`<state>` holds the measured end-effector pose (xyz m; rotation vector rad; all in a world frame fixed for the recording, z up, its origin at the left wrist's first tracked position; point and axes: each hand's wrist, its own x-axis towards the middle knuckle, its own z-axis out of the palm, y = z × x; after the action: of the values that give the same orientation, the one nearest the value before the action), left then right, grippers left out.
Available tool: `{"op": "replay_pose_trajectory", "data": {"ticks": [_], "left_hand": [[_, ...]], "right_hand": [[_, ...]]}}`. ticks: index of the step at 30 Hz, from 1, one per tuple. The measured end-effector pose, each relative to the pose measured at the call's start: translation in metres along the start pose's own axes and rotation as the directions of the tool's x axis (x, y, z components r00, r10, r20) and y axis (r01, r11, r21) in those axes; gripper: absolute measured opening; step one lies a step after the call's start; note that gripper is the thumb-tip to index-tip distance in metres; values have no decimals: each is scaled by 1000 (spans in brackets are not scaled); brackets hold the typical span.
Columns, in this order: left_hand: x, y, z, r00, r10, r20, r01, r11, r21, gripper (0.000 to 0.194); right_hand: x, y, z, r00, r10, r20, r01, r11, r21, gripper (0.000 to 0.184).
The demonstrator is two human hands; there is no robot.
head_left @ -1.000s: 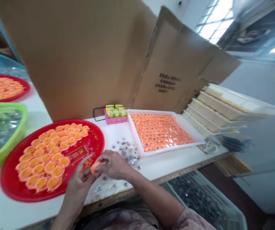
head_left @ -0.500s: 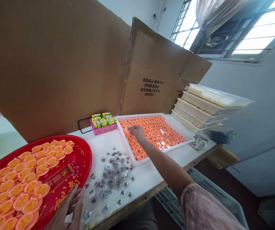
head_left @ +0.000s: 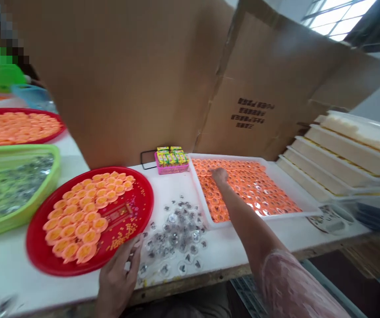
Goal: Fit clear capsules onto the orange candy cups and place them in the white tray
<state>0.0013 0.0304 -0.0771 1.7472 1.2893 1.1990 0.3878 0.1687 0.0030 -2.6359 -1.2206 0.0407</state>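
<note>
My right hand (head_left: pixel 220 175) reaches over the far left part of a white tray (head_left: pixel 201 194). Its fingers are closed and pointed down at the rows of orange pieces with clear, shiny tops (head_left: pixel 242 185); what they hold, if anything, is too small to make out. My left hand (head_left: pixel 120 269) rests by the front right rim of a round red tray (head_left: pixel 148 201), fingers stretched out and holding nothing visible. Orange cups with yellow centres (head_left: pixel 90 216) cover much of that red tray. Between the two trays lies a loose heap of small clear domes with dark prints (head_left: pixel 176 236).
A pink basket of small yellow-green boxes (head_left: pixel 171 162) stands against a cardboard screen (head_left: pixel 137 88). Stacked white trays (head_left: pixel 338 163) rise at the right. At left are a green basin (head_left: pixel 17 185) and another red tray of orange pieces (head_left: pixel 17 128). The table's front edge (head_left: pixel 193 282) runs below.
The view has swung left, bringing the green basin and second red tray further in. My right hand stays over the white tray's far left part; my left hand stays beside the red tray.
</note>
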Motion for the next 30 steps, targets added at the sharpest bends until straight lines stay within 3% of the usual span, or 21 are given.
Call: {"op": "replay_pose_trajectory", "data": {"ticks": [3,6,7,9,11,15,19,21,23,26,30], "left_hand": [[2,13,4,1000,-17,-17,16,1000,-27,32],[4,21,4,999,-46,-5,46,996,-78,33],[4,23,4,999,-54,-7,53,994,-94,32],[4,25,2,997,-71,-30,66,989,-132,30],[2,26,-2,995,-82,-54,72,984,-160,27],[-4,24,-20,993,-62,-97,50,992,-120,27],[-9,19,-40,982,-59,-179,48,997,-65,28],[-9,15,-44,978,-33,-206,25,999,-40,27],[-8,11,-45,975,22,-220,-23,1000,-2,26],[-7,7,-45,976,52,-214,-43,998,48,24],[0,4,-52,969,-101,-225,111,993,35,24]], "right_hand": [[-12,-22,-1,990,-71,-123,81,994,75,34],[-39,-66,7,936,-311,-167,338,925,170,28],[-51,-84,12,888,-430,-160,457,863,216,24],[-78,-121,26,680,-717,-152,714,600,361,19],[-104,-154,42,510,-844,-167,803,399,442,18],[-149,-194,66,392,-910,-134,810,272,520,15],[-186,-204,81,186,-980,-63,790,111,602,21],[-198,-205,86,116,-993,-19,794,81,603,28],[-205,-205,88,99,-995,14,805,88,587,33],[-208,-203,88,126,-992,25,818,118,563,29],[-207,-193,85,188,-982,31,830,176,529,21]]}}
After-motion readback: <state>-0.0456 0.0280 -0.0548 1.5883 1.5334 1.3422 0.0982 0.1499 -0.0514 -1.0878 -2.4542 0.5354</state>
